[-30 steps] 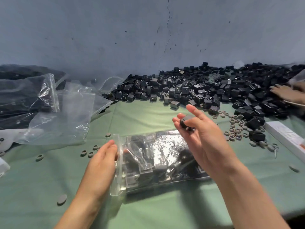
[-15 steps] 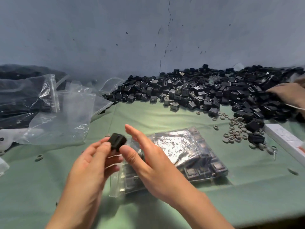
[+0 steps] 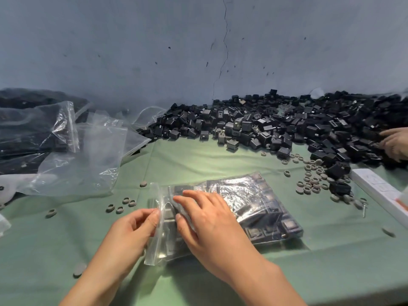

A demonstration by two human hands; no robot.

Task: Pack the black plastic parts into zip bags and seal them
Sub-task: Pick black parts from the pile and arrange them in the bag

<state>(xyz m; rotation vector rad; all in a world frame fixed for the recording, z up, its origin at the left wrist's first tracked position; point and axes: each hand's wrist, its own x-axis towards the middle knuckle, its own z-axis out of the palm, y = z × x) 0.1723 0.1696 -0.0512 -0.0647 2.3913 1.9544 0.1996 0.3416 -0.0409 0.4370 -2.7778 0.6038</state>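
Note:
A clear zip bag (image 3: 254, 206) filled with black plastic parts lies flat on the green table (image 3: 198, 160), its mouth toward the left. My left hand (image 3: 132, 230) pinches the bag's open edge between thumb and fingers. My right hand (image 3: 205, 219) lies on top of the bag near the mouth, fingers spread and pressing down on the parts inside. A large heap of loose black plastic parts (image 3: 287, 127) stretches along the wall at the back right.
Empty clear zip bags (image 3: 84, 151) lie at the left beside filled dark bags (image 3: 26, 129). Small grey rings (image 3: 311, 180) are scattered on the cloth. A white power strip (image 3: 379, 191) lies at the right. Another person's hand (image 3: 395, 144) reaches into the heap.
The black part held between my hands is no longer in view. My right hand has come down flat on the bag and my left hand now pinches the bag's mouth.

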